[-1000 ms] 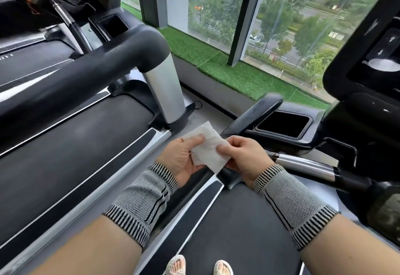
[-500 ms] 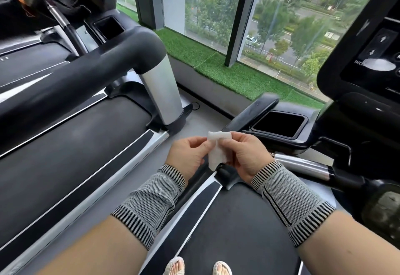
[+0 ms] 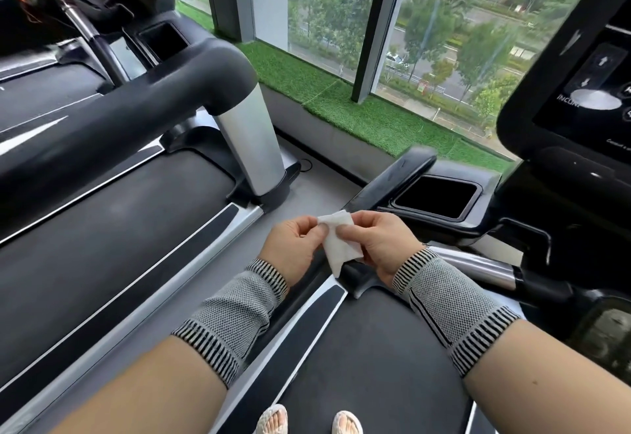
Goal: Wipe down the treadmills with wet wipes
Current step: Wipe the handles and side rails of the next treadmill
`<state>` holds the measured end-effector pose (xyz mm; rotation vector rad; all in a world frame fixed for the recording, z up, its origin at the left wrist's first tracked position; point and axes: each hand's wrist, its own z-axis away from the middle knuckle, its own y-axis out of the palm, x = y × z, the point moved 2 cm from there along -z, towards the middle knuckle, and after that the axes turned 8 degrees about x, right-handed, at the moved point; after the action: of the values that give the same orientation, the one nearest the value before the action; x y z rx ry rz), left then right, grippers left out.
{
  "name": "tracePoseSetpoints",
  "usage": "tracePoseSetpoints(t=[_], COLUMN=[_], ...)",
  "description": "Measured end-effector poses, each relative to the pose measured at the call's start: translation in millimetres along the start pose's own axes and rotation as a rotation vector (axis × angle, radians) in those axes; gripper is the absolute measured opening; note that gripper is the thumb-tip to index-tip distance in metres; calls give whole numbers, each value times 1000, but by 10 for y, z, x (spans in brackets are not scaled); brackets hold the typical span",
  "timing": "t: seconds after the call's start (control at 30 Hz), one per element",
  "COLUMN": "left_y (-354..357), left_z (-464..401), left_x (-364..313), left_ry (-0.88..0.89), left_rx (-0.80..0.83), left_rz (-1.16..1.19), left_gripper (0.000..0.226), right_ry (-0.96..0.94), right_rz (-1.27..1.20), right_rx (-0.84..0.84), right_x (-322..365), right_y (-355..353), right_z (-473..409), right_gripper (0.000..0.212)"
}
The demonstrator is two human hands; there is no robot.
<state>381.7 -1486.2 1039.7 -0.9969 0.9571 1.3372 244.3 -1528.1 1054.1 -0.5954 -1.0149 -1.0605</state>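
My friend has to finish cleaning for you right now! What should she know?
Left hand: pinches the wet wipe at its top left edge.
Right hand: pinches the wipe's right side.
The wipe is folded small, held in the air between both hands, touching no machine.
The person stands on the right treadmill; its handrail is just ahead, and the left treadmill lies alongside.
Done: wipe readied. No wiping shows yet.
Left: likely both treadmills.

Console panel of the right-hand treadmill: the word "INCLINE", partly cut off, sits beside a pale oval button. Up and down arrows are printed above it. Small print lower on the panel is illegible.
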Motion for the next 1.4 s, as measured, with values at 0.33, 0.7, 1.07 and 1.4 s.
tracePoseSetpoints(t=[0.33,0.7,1.07,1.4], left_y=[-140,-238,-249,-257], left_z=[-76,-135,-146,-146], left_x=[397,458,514,529], left_ry=[-153,-139,-112,-101], left_rx=[47,89,58,59], left_rz=[-1038,-995,-984,-956], left_gripper=[52,53,51,52], right_ry=[-172,-168,-168,-267], right_rz=[1286,1727,1704,1676], right_rx=[-331,103,58,205], right_x=[212,14,63,-36], right_y=[-250,43,7,66], right_z=[-593,-744,-896,-860], right_gripper=[24,20,27,34])
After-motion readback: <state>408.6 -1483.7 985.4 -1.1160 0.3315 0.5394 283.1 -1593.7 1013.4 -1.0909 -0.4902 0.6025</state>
